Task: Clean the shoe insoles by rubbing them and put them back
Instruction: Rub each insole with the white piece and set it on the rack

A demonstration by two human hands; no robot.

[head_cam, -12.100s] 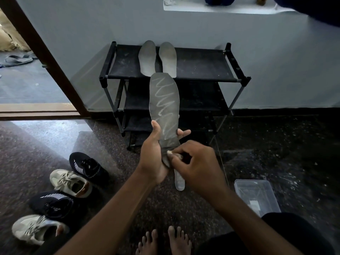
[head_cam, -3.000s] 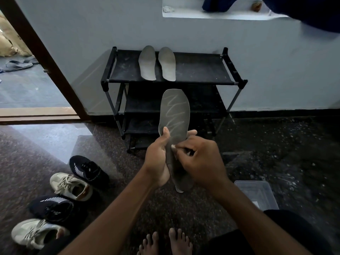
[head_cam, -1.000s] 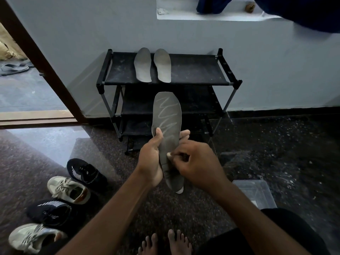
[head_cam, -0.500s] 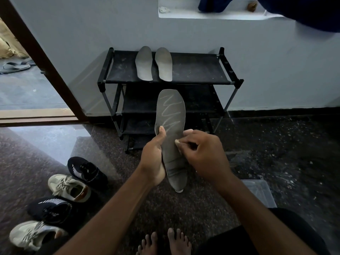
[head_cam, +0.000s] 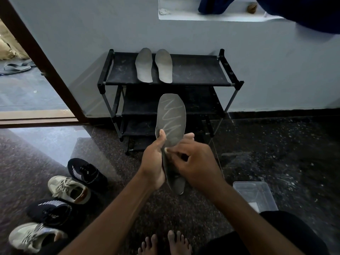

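A black metal-framed shoe rack with fabric shelves (head_cam: 193, 74) stands against the wall. Two grey foam insoles (head_cam: 144, 65) lie side by side on its top shelf. On the dark speckled stone floor (head_cam: 276, 153), two black sneakers (head_cam: 86, 173) and two beige sneakers (head_cam: 69, 189) alternate in a row at the left, and a clear plastic box (head_cam: 255, 196) sits at the right.

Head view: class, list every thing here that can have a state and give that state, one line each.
held insole, upright, pale zigzag marks on its upper part.
left hand, grips the held insole's edge.
right hand, fingers curled, pressing a small pale piece on the held insole.
spare insoles, flat, side by side on the rack top.
shoes, on the floor, unworn.
clear box, lid off.
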